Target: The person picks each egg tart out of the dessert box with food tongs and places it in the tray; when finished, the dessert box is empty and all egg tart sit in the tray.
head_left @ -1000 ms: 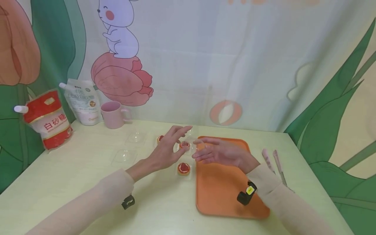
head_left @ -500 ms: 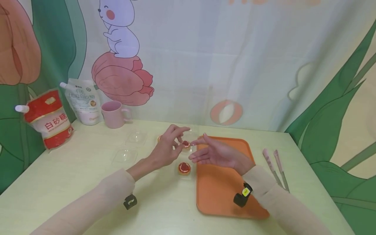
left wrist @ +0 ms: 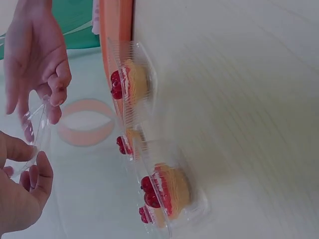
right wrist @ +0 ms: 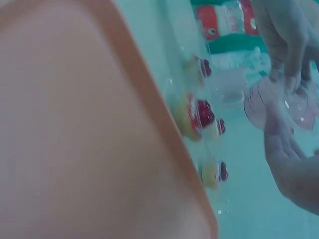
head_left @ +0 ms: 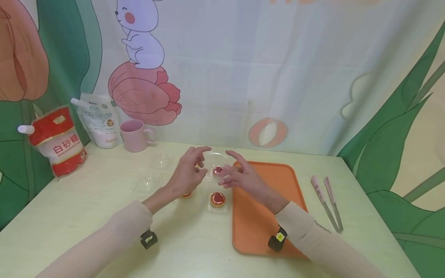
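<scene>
Between my two hands, above the table, is a thin clear plastic lid (head_left: 217,156), raised and tilted. My left hand (head_left: 185,173) pinches its left side between thumb and fingers. My right hand (head_left: 245,179) holds the opposite side, index finger at the upper corner. Through the lid shows a berry-topped tart (head_left: 217,170). Nearer stands another tart (head_left: 217,199) on clear plastic. A further tart (head_left: 186,195) is partly covered by my left hand. In the left wrist view, the nearest tart (left wrist: 172,191) sits within clear ridged plastic.
An orange tray (head_left: 267,231) lies to the right, under my right forearm. Beyond it are pink-ended tongs (head_left: 328,204). Two clear plastic pieces, one a domed lid (head_left: 147,184), lie at left. A pink mug (head_left: 133,136), a white pouch (head_left: 99,119) and a red sugar bag (head_left: 59,143) stand behind.
Both hands have shifted left, and the right hand has moved closer in and turned to the lid's edge. The lid now shows plainly between them. The nearer left tart has come into view.
</scene>
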The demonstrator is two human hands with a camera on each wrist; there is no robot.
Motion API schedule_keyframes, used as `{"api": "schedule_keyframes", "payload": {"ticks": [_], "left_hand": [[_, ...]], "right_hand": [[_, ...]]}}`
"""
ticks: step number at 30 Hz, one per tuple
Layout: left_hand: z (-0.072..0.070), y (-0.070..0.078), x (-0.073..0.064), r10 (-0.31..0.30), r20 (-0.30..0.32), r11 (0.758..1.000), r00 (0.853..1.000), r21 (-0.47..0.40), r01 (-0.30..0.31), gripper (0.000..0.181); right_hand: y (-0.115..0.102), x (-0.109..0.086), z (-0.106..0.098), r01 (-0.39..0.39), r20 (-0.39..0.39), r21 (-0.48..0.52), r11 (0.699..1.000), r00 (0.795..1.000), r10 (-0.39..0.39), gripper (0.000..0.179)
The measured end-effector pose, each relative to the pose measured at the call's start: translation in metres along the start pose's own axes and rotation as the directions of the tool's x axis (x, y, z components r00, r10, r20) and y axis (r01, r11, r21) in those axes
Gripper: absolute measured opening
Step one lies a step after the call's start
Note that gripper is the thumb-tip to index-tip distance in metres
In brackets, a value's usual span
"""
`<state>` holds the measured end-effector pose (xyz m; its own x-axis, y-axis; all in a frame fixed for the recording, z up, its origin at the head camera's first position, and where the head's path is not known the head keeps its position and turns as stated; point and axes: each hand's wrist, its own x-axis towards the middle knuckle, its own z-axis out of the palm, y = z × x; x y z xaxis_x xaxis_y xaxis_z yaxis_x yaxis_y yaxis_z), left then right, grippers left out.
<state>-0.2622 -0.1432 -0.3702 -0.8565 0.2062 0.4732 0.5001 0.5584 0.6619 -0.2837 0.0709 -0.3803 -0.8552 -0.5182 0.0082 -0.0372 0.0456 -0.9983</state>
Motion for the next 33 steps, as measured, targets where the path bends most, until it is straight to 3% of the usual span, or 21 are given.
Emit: {"api": "schedule_keyframes", "payload": {"ticks": [3, 6, 11, 19, 24, 33], "left_hand": [[-0.006, 0.000, -0.001, -0.054, -0.015, 0.998, 0.998, 0.010, 0.054, 0.056], [-0.012, -0.001, -0.003, -0.098, -0.013, 0.995, 0.995, 0.022, 0.098, 0.052], [-0.021, -0.003, -0.008, -0.145, 0.009, 0.989, 0.989, 0.013, 0.145, 0.048], [-0.045, -0.004, -0.020, -0.218, 0.063, 0.971, 0.974, -0.084, 0.223, 0.055], [-0.066, -0.008, -0.034, -0.254, 0.088, 0.961, 0.963, -0.089, 0.261, 0.055], [-0.095, -0.024, -0.067, -0.363, 0.151, 0.910, 0.920, -0.154, 0.384, 0.059]], "right_hand": [[0.004, 0.002, 0.012, 0.114, -0.077, -0.085, 0.990, 0.990, -0.121, 0.068], [0.010, 0.005, 0.024, 0.216, -0.128, -0.134, 0.967, 0.964, -0.233, 0.068], [0.014, 0.004, 0.042, 0.291, -0.159, -0.152, 0.944, 0.936, -0.314, 0.063], [0.009, 0.007, 0.059, 0.288, -0.191, -0.178, 0.941, 0.928, -0.320, 0.053], [0.006, 0.011, 0.078, 0.251, -0.169, -0.144, 0.957, 0.947, -0.274, 0.055], [0.008, 0.014, 0.114, 0.100, -0.143, -0.113, 0.989, 0.983, -0.116, 0.057]]}}
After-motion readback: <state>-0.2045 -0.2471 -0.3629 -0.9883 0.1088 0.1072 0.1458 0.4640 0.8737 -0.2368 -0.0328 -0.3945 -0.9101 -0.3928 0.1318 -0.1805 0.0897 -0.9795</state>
